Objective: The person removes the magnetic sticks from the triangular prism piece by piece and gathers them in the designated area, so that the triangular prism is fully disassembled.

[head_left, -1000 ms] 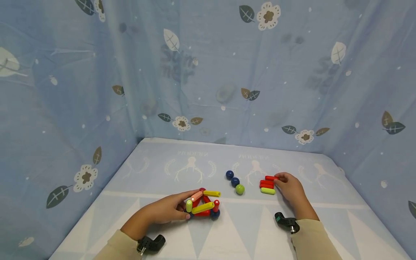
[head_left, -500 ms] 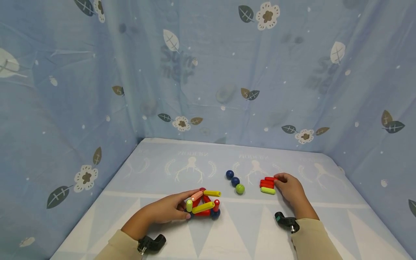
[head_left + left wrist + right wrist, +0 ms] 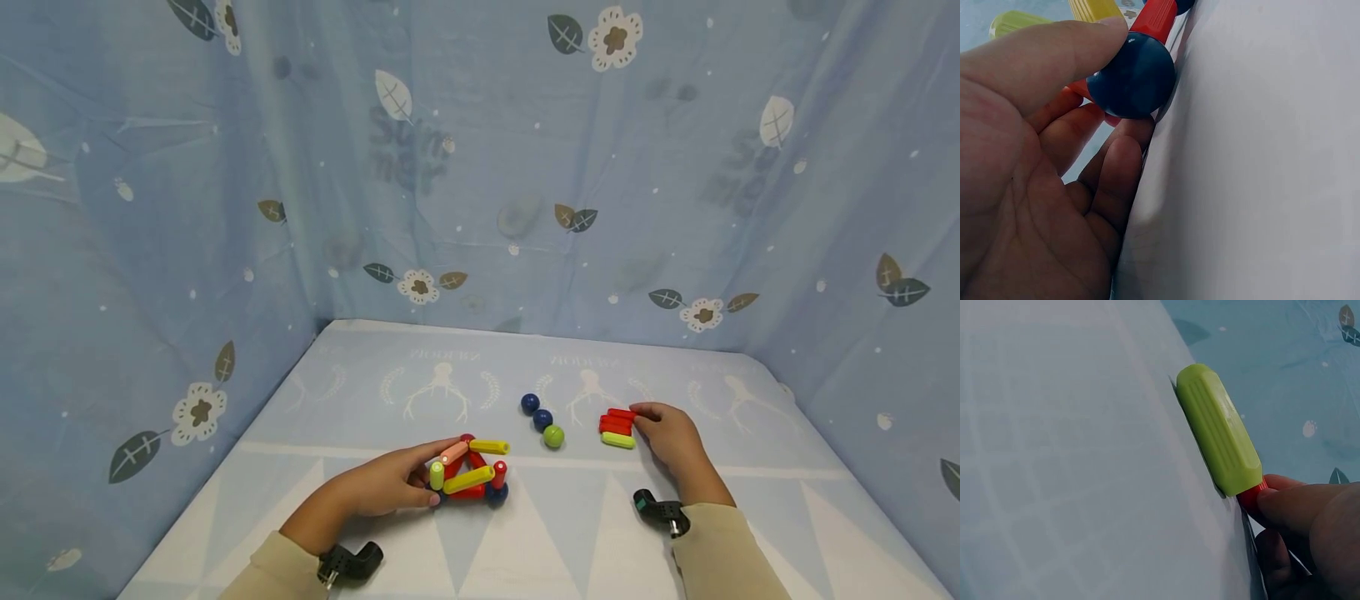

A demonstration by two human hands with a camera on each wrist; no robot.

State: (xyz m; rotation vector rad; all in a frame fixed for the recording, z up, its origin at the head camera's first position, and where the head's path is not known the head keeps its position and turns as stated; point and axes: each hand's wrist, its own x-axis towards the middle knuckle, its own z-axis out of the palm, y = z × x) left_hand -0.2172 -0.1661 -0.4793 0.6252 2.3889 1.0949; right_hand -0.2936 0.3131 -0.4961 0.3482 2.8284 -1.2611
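Note:
At the centre of the table, my left hand holds a frame of coloured sticks and balls by its left side. Its thumb presses the dark blue ball at one corner, with fingers curled behind. A yellow stick slants across the frame's near side. To the right, my right hand pinches the right end of the farthest red stick in a small row. The light green stick lies at the near side of that row; behind it, the right fingertips are partly hidden.
Between the hands, two blue balls and a green ball lie in a slanting line on the table. A patterned blue curtain stands behind the table and along its sides.
The farthest red stick has shifted slightly left, closer in line with the other sticks, with my right fingertips at its end. My left hand and the frame have stayed in place.

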